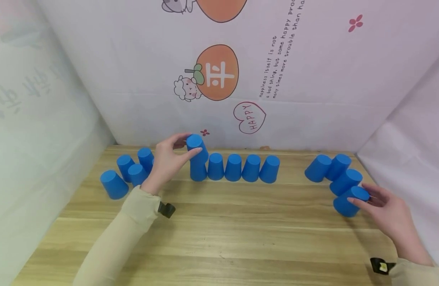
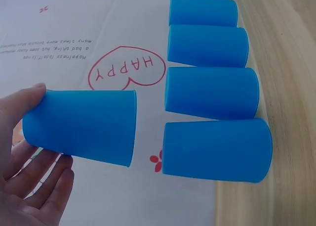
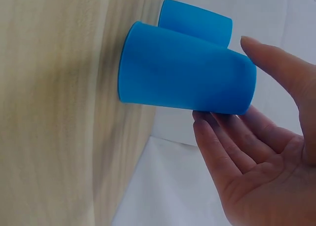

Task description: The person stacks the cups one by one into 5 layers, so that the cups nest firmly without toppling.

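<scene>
In the head view my left hand [image 1: 169, 161] pinches an upside-down blue cup [image 1: 195, 143] by its upper part. The left wrist view shows a gap between that held cup [image 2: 81, 124] and the end cup [image 2: 217, 149] of a back row of upside-down cups, which lies below it. On the right, my right hand [image 1: 391, 206] is around the nearest cup [image 1: 346, 204] of a slanted group. In the right wrist view, its fingers [image 3: 217, 152] touch one side of the cup [image 3: 185, 72], with the thumb at the opposite side near the narrow end.
Further cups of the row [image 1: 233, 169] stand at the back of the wooden table [image 1: 233, 238]. More blue cups [image 1: 113, 184] stand at the left, partly behind my left arm. Several cups [image 1: 317, 169] are grouped at the right. A printed white cloth [image 1: 305, 127] hangs behind.
</scene>
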{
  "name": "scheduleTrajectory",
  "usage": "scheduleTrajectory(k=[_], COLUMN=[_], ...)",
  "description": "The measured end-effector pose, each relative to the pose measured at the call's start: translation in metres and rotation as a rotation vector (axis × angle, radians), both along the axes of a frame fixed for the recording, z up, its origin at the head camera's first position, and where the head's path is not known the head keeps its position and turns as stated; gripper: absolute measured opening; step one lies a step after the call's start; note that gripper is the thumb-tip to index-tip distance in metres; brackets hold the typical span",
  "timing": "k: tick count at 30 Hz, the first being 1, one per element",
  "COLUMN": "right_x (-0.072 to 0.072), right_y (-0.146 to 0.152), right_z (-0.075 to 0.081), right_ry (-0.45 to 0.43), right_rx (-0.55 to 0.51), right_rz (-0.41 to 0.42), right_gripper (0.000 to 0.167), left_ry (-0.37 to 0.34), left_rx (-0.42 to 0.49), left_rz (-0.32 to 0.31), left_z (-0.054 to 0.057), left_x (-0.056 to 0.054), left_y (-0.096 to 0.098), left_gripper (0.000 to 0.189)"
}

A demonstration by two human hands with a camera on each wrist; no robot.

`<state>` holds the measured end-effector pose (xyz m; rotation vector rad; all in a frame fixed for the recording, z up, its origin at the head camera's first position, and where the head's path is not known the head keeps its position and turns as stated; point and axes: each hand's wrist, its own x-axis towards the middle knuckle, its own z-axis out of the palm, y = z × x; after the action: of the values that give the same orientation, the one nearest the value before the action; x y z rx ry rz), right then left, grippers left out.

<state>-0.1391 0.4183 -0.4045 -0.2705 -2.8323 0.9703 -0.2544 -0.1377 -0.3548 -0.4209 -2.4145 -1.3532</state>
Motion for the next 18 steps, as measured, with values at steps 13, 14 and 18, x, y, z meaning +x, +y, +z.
scheduleTrajectory(k=[13,14,18], right_x=[0.002,0.001,0.0], right_y=[0.002,0.002,0.002], right_z=[-0.002,-0.002,-0.003], right_ry=[0.01,0.006,0.001], right_rx=[0.012,0.01,0.012], right_rz=[-0.032,-0.033,-0.032], right_gripper=[0.073,0.074,0.074], left_ry=[-0.069,-0.074,-0.091], left_rx=[0.08,0.084,0.091], left_rz=[-0.053,-0.053,-0.056], left_z=[-0.009,-0.01,-0.012], left_x=[-0.027,-0.027,-0.029], left_y=[0.021,0.022,0.025], left_gripper=[0.059,0.058,0.057])
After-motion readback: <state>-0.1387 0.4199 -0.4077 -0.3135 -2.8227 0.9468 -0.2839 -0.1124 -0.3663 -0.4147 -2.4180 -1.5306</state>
